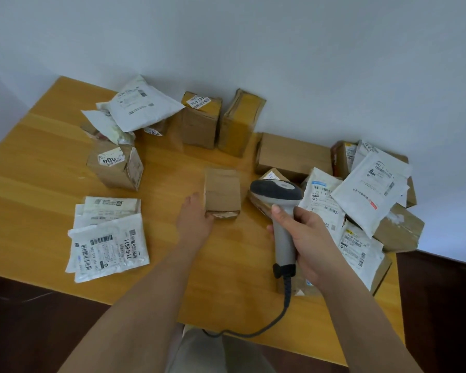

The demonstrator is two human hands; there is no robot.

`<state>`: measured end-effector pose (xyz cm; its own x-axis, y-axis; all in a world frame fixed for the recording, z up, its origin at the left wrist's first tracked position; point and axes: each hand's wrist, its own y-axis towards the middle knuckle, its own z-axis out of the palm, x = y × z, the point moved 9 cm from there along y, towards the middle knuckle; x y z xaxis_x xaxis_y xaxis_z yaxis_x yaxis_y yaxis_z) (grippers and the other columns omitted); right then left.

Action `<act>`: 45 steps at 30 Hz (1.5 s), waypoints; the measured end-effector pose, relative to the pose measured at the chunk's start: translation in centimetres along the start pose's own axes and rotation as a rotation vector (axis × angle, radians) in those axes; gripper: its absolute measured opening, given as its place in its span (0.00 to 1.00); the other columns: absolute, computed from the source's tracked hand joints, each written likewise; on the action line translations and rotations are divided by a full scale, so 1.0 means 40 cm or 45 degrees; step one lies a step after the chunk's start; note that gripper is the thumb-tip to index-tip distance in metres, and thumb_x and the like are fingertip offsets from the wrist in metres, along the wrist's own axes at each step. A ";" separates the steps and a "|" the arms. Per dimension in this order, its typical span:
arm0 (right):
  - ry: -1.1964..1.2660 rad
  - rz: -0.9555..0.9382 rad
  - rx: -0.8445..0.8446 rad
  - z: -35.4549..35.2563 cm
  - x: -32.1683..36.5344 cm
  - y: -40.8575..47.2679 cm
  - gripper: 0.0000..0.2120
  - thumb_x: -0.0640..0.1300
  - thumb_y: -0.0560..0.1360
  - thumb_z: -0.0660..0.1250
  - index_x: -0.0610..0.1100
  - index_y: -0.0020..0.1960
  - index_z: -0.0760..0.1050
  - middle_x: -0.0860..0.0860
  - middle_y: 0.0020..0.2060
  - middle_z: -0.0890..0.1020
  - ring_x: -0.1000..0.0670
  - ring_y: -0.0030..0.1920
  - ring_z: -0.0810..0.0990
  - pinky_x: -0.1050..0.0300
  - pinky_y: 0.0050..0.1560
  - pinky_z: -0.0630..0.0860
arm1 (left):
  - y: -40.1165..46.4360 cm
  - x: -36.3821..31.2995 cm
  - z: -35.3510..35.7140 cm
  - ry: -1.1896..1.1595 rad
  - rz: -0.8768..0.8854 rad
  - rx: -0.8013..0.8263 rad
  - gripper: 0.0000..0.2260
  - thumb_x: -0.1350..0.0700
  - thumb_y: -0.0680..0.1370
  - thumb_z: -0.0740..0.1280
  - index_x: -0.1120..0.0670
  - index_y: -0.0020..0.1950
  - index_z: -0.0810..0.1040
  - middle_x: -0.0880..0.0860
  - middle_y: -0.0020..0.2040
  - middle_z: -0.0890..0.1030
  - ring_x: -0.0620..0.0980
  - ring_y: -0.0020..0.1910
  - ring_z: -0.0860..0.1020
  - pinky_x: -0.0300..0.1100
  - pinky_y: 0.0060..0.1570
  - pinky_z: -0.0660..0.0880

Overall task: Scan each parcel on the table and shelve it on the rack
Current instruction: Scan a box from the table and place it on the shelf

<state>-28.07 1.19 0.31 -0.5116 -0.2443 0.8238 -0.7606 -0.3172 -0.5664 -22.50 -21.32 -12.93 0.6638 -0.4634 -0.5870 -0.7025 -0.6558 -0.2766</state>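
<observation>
Scanning step, early in task. Left hand [195, 215] at near left corner of small box [222, 193], fingers curled against its edge, thumb side hidden; grip or mere touch not certain. Box flat on table [38, 162], mid-table, plain top face up, no label visible on that face. Right hand [304, 239] wrapped round handle of scanner [279, 208], thumb up along front of handle, head aimed away from body toward box and just right of it; cord [280, 316] trailing off near table edge.

Parcels all around, none shelved judging by crowding: mailer stack [108, 238] near left, labelled box [116, 168] behind it, mailers [143, 106] piled far left, two upright boxes [218, 122] at wall, mixed heap [361, 200] of boxes and mailers at right. Rack out of view.

Next move, as judged: turn or lift small box to expose its barcode, since upper face appears blank; then bring scanner head square to label. Afterwards, carry to rack, with scanner set down or kept in right hand. Risk: cord snagging on heap at right.
</observation>
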 end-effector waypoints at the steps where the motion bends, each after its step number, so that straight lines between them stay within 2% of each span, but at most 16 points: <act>1: 0.012 0.005 -0.008 0.001 0.000 0.001 0.12 0.51 0.75 0.72 0.48 0.56 0.80 0.51 0.45 0.84 0.49 0.49 0.83 0.51 0.51 0.80 | -0.001 -0.005 -0.013 0.043 0.056 -0.054 0.25 0.57 0.75 0.69 0.57 0.71 0.66 0.56 0.64 0.71 0.56 0.59 0.74 0.48 0.51 0.74; 3: 0.035 0.016 -0.023 0.006 0.000 0.002 0.13 0.51 0.75 0.72 0.48 0.57 0.80 0.50 0.46 0.84 0.49 0.50 0.83 0.52 0.49 0.80 | 0.002 0.000 -0.022 -0.015 0.073 -0.090 0.23 0.57 0.76 0.68 0.59 0.69 0.68 0.57 0.63 0.71 0.56 0.59 0.74 0.49 0.52 0.74; 5: 0.059 0.025 -0.032 0.014 0.000 0.003 0.13 0.51 0.75 0.72 0.48 0.58 0.79 0.50 0.47 0.84 0.49 0.50 0.83 0.53 0.48 0.79 | 0.014 0.017 -0.015 -0.159 -0.060 -0.055 0.25 0.49 0.78 0.66 0.61 0.71 0.67 0.59 0.66 0.69 0.58 0.62 0.72 0.51 0.57 0.72; 7: 0.076 0.025 -0.033 0.021 0.001 0.004 0.13 0.51 0.75 0.72 0.47 0.57 0.80 0.50 0.46 0.84 0.50 0.48 0.83 0.54 0.47 0.79 | 0.036 0.043 0.023 -0.285 -0.340 0.084 0.36 0.36 0.76 0.64 0.59 0.75 0.62 0.62 0.71 0.64 0.61 0.66 0.69 0.53 0.61 0.69; 9: 0.075 0.024 -0.036 0.024 0.003 0.003 0.12 0.50 0.75 0.72 0.47 0.56 0.80 0.50 0.45 0.84 0.50 0.48 0.83 0.53 0.49 0.80 | 0.037 0.053 0.075 -0.434 -0.602 0.275 0.44 0.30 0.71 0.65 0.52 0.79 0.55 0.60 0.73 0.57 0.64 0.68 0.67 0.54 0.63 0.70; 12: 0.045 0.010 -0.046 0.018 0.007 0.004 0.11 0.50 0.76 0.71 0.47 0.56 0.80 0.51 0.45 0.84 0.50 0.48 0.83 0.53 0.49 0.80 | 0.040 0.026 0.129 -0.729 -0.615 0.317 0.31 0.40 0.75 0.69 0.46 0.75 0.63 0.55 0.70 0.64 0.62 0.63 0.71 0.56 0.60 0.75; 15: 0.059 0.007 -0.071 0.003 0.011 0.002 0.11 0.50 0.76 0.71 0.47 0.56 0.80 0.51 0.45 0.84 0.50 0.47 0.83 0.53 0.49 0.80 | 0.039 0.006 0.135 -1.002 -0.590 0.172 0.22 0.55 0.81 0.65 0.52 0.75 0.67 0.55 0.69 0.73 0.58 0.65 0.73 0.52 0.64 0.73; 17: 0.073 0.011 -0.080 -0.002 0.012 0.000 0.12 0.50 0.76 0.71 0.46 0.56 0.80 0.49 0.47 0.83 0.49 0.49 0.83 0.52 0.51 0.80 | 0.037 0.009 0.104 -1.010 -0.587 0.090 0.21 0.60 0.81 0.65 0.55 0.73 0.69 0.54 0.68 0.75 0.57 0.65 0.74 0.45 0.62 0.72; 20: 0.093 0.011 -0.076 -0.001 0.013 -0.002 0.11 0.50 0.75 0.72 0.47 0.55 0.80 0.49 0.46 0.83 0.49 0.48 0.83 0.51 0.51 0.80 | 0.040 0.016 0.001 -0.818 -0.380 -0.086 0.19 0.63 0.79 0.66 0.55 0.70 0.73 0.55 0.67 0.75 0.55 0.65 0.74 0.42 0.59 0.72; 24: 0.101 0.016 -0.056 0.015 0.013 -0.006 0.11 0.50 0.76 0.71 0.46 0.54 0.80 0.48 0.45 0.83 0.49 0.48 0.83 0.54 0.47 0.78 | 0.012 -0.002 -0.090 -0.349 0.158 -0.142 0.16 0.70 0.77 0.64 0.60 0.63 0.77 0.57 0.72 0.68 0.54 0.70 0.67 0.30 0.65 0.60; 29: 0.016 0.019 -0.028 0.027 0.020 -0.007 0.09 0.51 0.76 0.71 0.47 0.53 0.80 0.48 0.45 0.83 0.49 0.49 0.83 0.53 0.49 0.79 | -0.035 0.004 -0.079 -0.138 0.383 -0.088 0.14 0.67 0.74 0.69 0.61 0.59 0.79 0.58 0.70 0.68 0.55 0.67 0.70 0.39 0.62 0.68; 34: -0.066 0.008 0.038 0.043 0.036 -0.016 0.09 0.51 0.75 0.72 0.49 0.54 0.81 0.51 0.47 0.85 0.52 0.46 0.85 0.60 0.42 0.80 | -0.037 0.014 -0.100 -0.281 0.229 -0.198 0.08 0.59 0.76 0.70 0.56 0.53 0.75 0.51 0.63 0.69 0.50 0.58 0.74 0.41 0.52 0.75; 38: -0.087 0.018 0.060 0.049 0.043 -0.025 0.09 0.51 0.76 0.71 0.48 0.53 0.81 0.51 0.47 0.85 0.55 0.43 0.86 0.64 0.37 0.78 | -0.007 0.025 -0.091 -0.399 0.004 -0.089 0.26 0.56 0.76 0.71 0.55 0.72 0.66 0.52 0.62 0.66 0.49 0.58 0.72 0.41 0.55 0.73; 40: -0.074 0.043 0.057 0.052 0.043 -0.028 0.08 0.51 0.77 0.69 0.47 0.52 0.81 0.49 0.48 0.84 0.54 0.42 0.86 0.63 0.37 0.78 | 0.009 0.030 -0.077 -0.327 -0.116 0.030 0.31 0.53 0.76 0.72 0.54 0.75 0.63 0.54 0.63 0.67 0.51 0.59 0.71 0.42 0.57 0.71; 43: -0.034 0.091 0.045 0.057 0.045 -0.030 0.09 0.50 0.79 0.68 0.45 0.54 0.80 0.48 0.48 0.84 0.52 0.43 0.84 0.59 0.40 0.81 | 0.016 0.041 -0.056 -0.333 -0.303 0.114 0.27 0.53 0.72 0.76 0.58 0.65 0.69 0.50 0.50 0.70 0.52 0.52 0.73 0.43 0.47 0.74; 45: -0.012 0.110 0.049 0.062 0.051 -0.033 0.11 0.49 0.79 0.67 0.44 0.57 0.79 0.46 0.51 0.83 0.51 0.45 0.84 0.58 0.41 0.81 | -0.005 0.061 -0.006 -0.653 -0.561 0.251 0.22 0.56 0.72 0.76 0.61 0.60 0.70 0.51 0.50 0.76 0.53 0.49 0.79 0.47 0.45 0.79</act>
<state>-27.11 -1.17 2.68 -0.5709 -0.2809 0.7714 -0.6975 -0.3296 -0.6363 -20.68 -22.47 -14.14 0.7265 0.1920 -0.6598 -0.4617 -0.5748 -0.6756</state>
